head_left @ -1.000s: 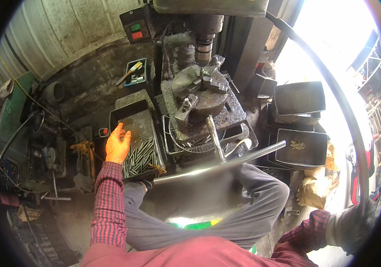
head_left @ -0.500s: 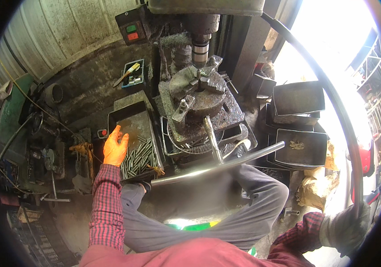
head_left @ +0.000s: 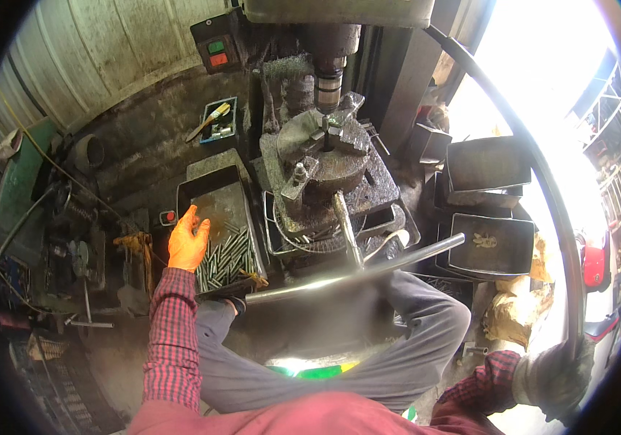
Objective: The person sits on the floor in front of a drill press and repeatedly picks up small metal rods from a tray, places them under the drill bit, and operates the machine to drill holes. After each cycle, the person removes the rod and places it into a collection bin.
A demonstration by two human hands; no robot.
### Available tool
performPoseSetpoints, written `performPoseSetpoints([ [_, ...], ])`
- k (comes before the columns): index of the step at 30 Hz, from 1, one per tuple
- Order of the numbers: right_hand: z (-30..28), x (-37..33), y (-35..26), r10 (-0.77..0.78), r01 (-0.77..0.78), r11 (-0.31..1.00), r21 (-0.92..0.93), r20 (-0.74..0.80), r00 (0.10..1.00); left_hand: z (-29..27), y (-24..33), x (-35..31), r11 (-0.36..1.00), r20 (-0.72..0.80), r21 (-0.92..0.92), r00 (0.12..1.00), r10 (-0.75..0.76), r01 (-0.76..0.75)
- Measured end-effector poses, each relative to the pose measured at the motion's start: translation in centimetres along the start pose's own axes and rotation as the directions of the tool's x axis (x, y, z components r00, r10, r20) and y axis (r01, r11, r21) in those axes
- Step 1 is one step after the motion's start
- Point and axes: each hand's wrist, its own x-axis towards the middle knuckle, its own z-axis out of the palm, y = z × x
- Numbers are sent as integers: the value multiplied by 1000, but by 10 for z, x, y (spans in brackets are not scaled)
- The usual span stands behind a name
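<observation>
I have the left hand (head_left: 188, 245) out ahead, fingers (head_left: 191, 212) loosely parted, and the right hand (head_left: 558, 378) low and wide, curled closed.

a grimy corner beside a glaring opening

a pale, stained, ribbed metal-sheet wall (head_left: 107, 61) fills the upper left, above a dark, blotchy lower wall band (head_left: 147, 119). at the upper right, a tall opening (head_left: 531, 65) is washed out to white by strong light. a dark, upright metal column (head_left: 410, 83) stands left of it. the grey-brown, dirt-marked floor (head_left: 118, 359) lies in dimmer light at the lower left.
</observation>
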Motion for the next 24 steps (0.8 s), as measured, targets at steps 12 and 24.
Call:
performPoseSetpoints([
  [12,-1,-9,-6,72,-70,991,116,-10,997,-1,0,-1,999,5,-33,999,-35,35],
  [24,-10,-13,-27,173,-155,929,338,-25,985,-4,2,-2,999,-2,-30,999,-44,44],
])
